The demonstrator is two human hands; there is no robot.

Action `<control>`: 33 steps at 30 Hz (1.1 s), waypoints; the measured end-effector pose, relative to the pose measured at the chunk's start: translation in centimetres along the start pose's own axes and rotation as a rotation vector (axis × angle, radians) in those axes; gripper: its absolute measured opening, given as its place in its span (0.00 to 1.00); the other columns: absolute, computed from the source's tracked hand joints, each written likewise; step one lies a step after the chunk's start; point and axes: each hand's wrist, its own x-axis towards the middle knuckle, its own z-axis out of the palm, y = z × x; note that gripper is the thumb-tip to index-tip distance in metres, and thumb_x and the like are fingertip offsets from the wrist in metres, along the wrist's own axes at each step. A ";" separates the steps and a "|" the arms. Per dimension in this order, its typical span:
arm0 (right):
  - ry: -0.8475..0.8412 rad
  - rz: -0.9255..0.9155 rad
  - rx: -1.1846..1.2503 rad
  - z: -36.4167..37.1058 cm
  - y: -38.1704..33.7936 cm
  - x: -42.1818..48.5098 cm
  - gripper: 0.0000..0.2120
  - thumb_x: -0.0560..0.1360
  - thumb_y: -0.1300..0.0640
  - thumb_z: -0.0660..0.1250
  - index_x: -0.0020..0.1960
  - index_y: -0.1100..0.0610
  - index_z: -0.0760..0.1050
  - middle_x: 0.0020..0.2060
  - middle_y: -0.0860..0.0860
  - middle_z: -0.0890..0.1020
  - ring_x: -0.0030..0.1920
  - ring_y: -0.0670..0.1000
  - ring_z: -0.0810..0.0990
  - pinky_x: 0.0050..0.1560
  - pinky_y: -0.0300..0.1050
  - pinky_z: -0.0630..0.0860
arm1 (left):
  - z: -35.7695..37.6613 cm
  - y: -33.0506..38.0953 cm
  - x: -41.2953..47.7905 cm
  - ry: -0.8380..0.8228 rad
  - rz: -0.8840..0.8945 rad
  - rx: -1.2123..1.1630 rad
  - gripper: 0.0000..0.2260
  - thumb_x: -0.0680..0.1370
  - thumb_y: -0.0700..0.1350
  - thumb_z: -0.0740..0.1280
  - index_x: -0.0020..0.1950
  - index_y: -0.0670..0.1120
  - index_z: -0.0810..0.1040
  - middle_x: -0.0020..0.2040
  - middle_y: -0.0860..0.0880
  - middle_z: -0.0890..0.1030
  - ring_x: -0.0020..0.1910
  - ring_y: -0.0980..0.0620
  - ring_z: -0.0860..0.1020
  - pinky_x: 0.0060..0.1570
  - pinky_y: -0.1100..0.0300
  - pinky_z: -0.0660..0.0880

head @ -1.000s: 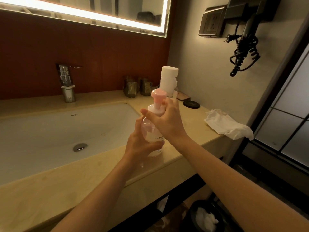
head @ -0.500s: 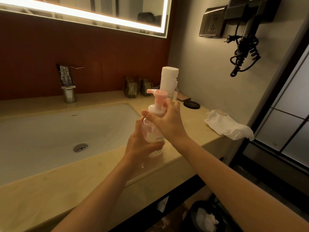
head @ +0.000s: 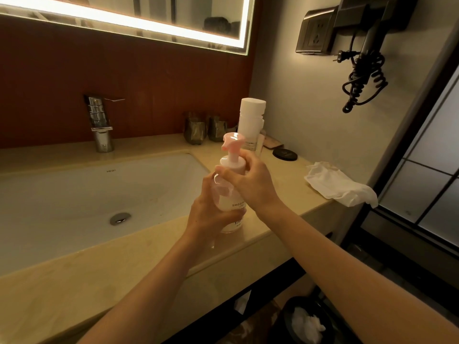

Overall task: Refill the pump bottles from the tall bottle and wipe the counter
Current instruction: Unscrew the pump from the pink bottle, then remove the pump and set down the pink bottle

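While the left hand (head: 211,214) wraps the pump bottle (head: 232,201) round its body, likely to keep it upright and stop it spinning, the right hand (head: 253,187) pinches the pink collar (head: 233,165) under the nozzle, thumb and fingers curled on it. This reads as a twist grip on the pump top; screwing on or off, can't tell. The bottle is over the front strip of the counter (head: 139,256); base touching or just lifted, can't tell.

From the bottle:
- 12 o'clock: tall bottle (head: 252,108), upright, white cap on, near but apart, probably kept in reach for pouring.
- 1 o'clock: black disc (head: 285,154), flat on the counter.
- 3 o'clock: cloth (head: 337,184), crumpled at the counter's right end, one corner hanging over the edge, nobody holding it. Likely parked there for the wipe, which looks not yet started.
- 9 o'clock: sink (head: 62,199).
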 end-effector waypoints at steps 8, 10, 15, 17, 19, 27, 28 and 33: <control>0.073 0.051 0.251 -1.5 -1.5 1.7 0.05 0.72 0.50 0.69 0.45 0.49 0.74 0.43 0.50 0.80 0.45 0.49 0.80 0.50 0.49 0.79 | -0.1 0.2 0.1 0.013 -0.025 -0.012 0.37 0.62 0.44 0.78 0.62 0.61 0.60 0.52 0.56 0.74 0.48 0.55 0.76 0.44 0.62 0.75; 0.144 0.095 0.363 -3.1 -2.1 2.9 0.05 0.73 0.50 0.67 0.46 0.51 0.74 0.41 0.48 0.79 0.41 0.46 0.79 0.44 0.41 0.79 | -0.1 0.2 0.1 0.011 -0.030 -0.015 0.37 0.62 0.44 0.78 0.62 0.59 0.60 0.52 0.56 0.75 0.48 0.55 0.75 0.43 0.66 0.74; 0.340 0.183 0.494 -7.9 -0.6 5.9 0.14 0.75 0.44 0.63 0.51 0.54 0.74 0.45 0.49 0.80 0.44 0.46 0.80 0.41 0.38 0.76 | 0.3 0.1 0.9 -0.058 -0.060 -0.014 0.38 0.62 0.46 0.78 0.62 0.60 0.57 0.56 0.56 0.72 0.54 0.54 0.73 0.47 0.63 0.71; 0.426 0.263 0.499 -9.5 1.2 7.2 0.20 0.75 0.41 0.61 0.54 0.56 0.75 0.47 0.51 0.81 0.44 0.47 0.79 0.40 0.40 0.74 | 0.6 -0.1 1.7 -0.099 -0.080 -0.012 0.39 0.62 0.47 0.78 0.64 0.60 0.57 0.57 0.56 0.71 0.56 0.53 0.73 0.50 0.60 0.72; 0.433 0.356 0.416 -10.5 3.1 7.9 0.23 0.75 0.39 0.61 0.54 0.59 0.76 0.41 0.52 0.80 0.37 0.47 0.76 0.34 0.39 0.71 | 1.0 -0.1 2.6 -0.150 -0.092 -0.005 0.41 0.63 0.49 0.78 0.66 0.59 0.55 0.59 0.57 0.70 0.58 0.54 0.71 0.55 0.57 0.73; 0.091 0.632 0.098 -8.7 11.1 9.6 0.19 0.74 0.42 0.63 0.49 0.59 0.73 0.35 0.54 0.75 0.28 0.46 0.68 0.26 0.38 0.65 | 3.1 -1.0 6.3 -0.162 -0.100 0.060 0.43 0.62 0.52 0.77 0.70 0.56 0.54 0.62 0.56 0.66 0.61 0.54 0.67 0.57 0.54 0.71; 0.072 0.639 0.055 -8.6 11.9 10.1 0.20 0.74 0.42 0.63 0.50 0.60 0.74 0.35 0.53 0.75 0.28 0.46 0.68 0.26 0.38 0.65 | 3.5 -1.1 6.7 -0.162 -0.095 0.056 0.43 0.62 0.52 0.77 0.70 0.55 0.54 0.61 0.56 0.66 0.62 0.53 0.68 0.58 0.54 0.71; -0.010 0.655 -0.085 -8.2 14.8 11.3 0.19 0.74 0.45 0.62 0.55 0.60 0.75 0.32 0.52 0.75 0.30 0.48 0.71 0.28 0.40 0.67 | 5.4 -1.1 8.2 -0.182 -0.077 0.002 0.43 0.64 0.49 0.77 0.71 0.52 0.54 0.64 0.53 0.67 0.64 0.52 0.67 0.62 0.51 0.70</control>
